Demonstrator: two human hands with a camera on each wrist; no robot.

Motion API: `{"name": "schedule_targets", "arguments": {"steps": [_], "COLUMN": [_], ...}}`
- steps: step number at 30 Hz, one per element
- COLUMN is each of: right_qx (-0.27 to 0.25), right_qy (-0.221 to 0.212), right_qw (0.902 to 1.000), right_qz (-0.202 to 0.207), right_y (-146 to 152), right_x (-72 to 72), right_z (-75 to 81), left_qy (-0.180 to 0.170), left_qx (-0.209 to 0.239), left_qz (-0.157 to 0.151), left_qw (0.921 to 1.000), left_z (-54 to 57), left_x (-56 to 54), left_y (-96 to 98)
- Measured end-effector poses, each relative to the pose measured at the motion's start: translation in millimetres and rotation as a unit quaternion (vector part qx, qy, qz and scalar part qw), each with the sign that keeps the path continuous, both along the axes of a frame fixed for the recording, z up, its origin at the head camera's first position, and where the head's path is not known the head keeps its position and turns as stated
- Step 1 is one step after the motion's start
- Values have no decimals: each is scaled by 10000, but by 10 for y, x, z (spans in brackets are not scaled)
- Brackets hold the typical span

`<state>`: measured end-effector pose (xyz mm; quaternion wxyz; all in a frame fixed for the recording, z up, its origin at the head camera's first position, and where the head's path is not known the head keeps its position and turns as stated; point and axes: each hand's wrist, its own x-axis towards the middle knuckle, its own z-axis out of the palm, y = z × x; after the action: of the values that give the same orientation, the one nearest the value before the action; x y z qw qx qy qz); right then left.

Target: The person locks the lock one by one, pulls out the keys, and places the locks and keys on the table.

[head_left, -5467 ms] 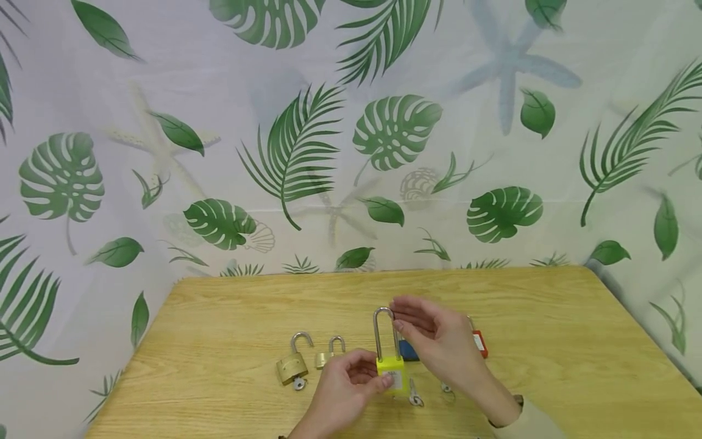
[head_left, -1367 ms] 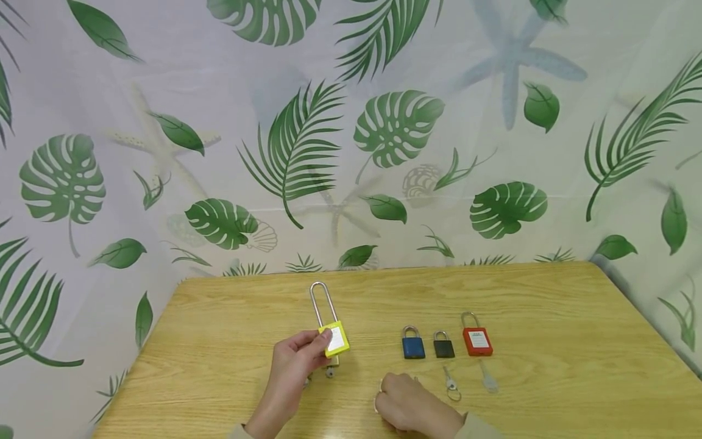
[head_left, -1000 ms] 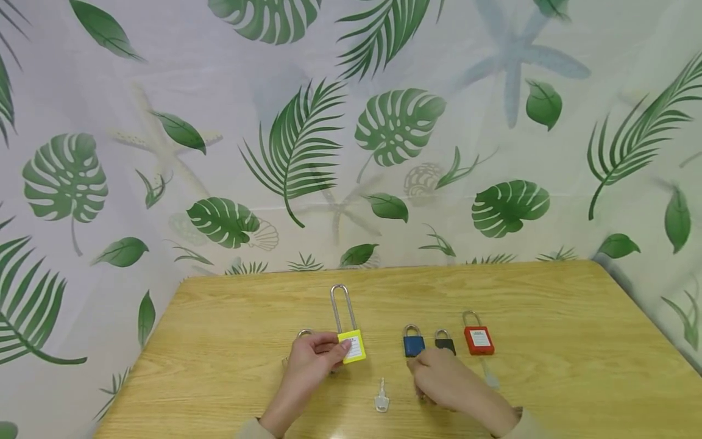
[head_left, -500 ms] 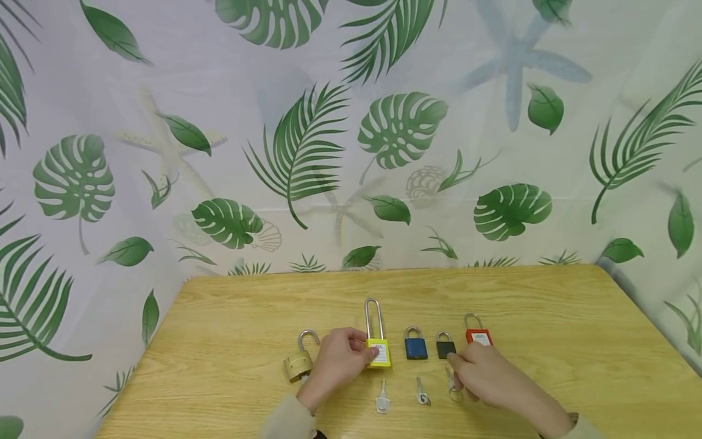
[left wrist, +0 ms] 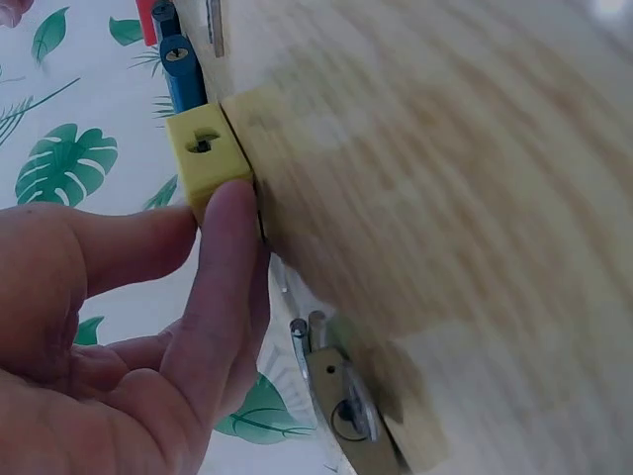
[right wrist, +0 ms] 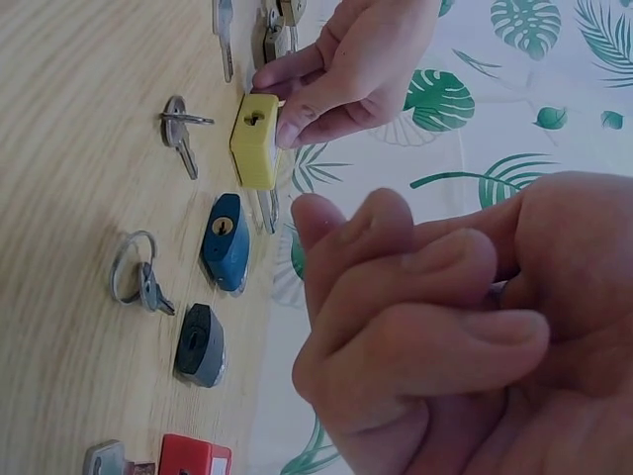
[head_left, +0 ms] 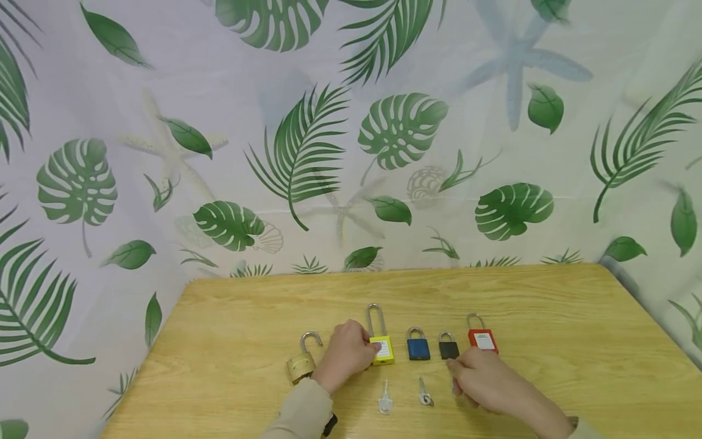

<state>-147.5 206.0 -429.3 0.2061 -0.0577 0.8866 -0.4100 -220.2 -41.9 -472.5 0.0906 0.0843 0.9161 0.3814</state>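
Observation:
My left hand [head_left: 348, 353] pinches the side of a yellow long-shackle padlock [head_left: 382, 350] between thumb and fingers; its keyhole end shows in the left wrist view, low against the wooden table. My right hand [head_left: 485, 375] is near a black padlock [head_left: 448, 349], fingers curled in, with nothing visible in them in the right wrist view. A blue padlock [head_left: 418, 349] lies between the yellow and black ones. Past the black one is a red padlock [head_left: 484, 339]. The right hand hides a ringed key [right wrist: 148, 282] from the head view.
A brass padlock [head_left: 300, 366] with a raised shackle lies left of my left hand. One key [head_left: 386, 399] lies in front of the yellow padlock and another key [head_left: 425, 393] before the blue one. A leaf-patterned cloth [head_left: 340, 152] hangs behind the table.
The yellow padlock, first held up near both hands, went left, then came back right and down into line beside the blue padlock. My right hand moved rightward past the keys to the black padlock's front.

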Motion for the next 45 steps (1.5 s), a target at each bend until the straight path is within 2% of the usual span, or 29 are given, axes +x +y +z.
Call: {"name": "schedule_targets", "arguments": {"steps": [9,13,18,22,27,30,34,36,39,45], "right_qx": [70,55,211,293,150,113,142,162,194,248], "right_qy": [-16,-23,-86,-74,-23,-59,-85,-68,-52,-51], "right_qw": [10000,10000,9996,9992,9998,9999,9998,9997,9996,9995], "right_qz": [-50,-51,-184,-254,-130,-115,-151,-162,-178,-188], "right_y": [2,12,26,47,61,58,53,56,61,70], "right_x": [28,32,35,42,50,50,55,63,74,84], "right_z": [-6,-13,-10,-7,-16,-20,-27,-36,-53,-71], "left_qy": [-41,44,158,113,61,241,726,851,958,950], "left_qx": [-92,-169,-437,-699,-1005,-1357,-1877,-2008,-2105,-2071], "left_qz": [40,140,288,346,382,449,586,648,690,697], "left_qw": [9999,9997,9985,9969,9942,9894,9778,9738,9704,9712], "left_z": [19,120,331,385,301,233,179,167,152,136], "left_x": [-17,21,135,200,242,243,235,236,240,230], "left_y": [-3,-135,-387,-474,-449,-404,-350,-330,-315,-309]}}
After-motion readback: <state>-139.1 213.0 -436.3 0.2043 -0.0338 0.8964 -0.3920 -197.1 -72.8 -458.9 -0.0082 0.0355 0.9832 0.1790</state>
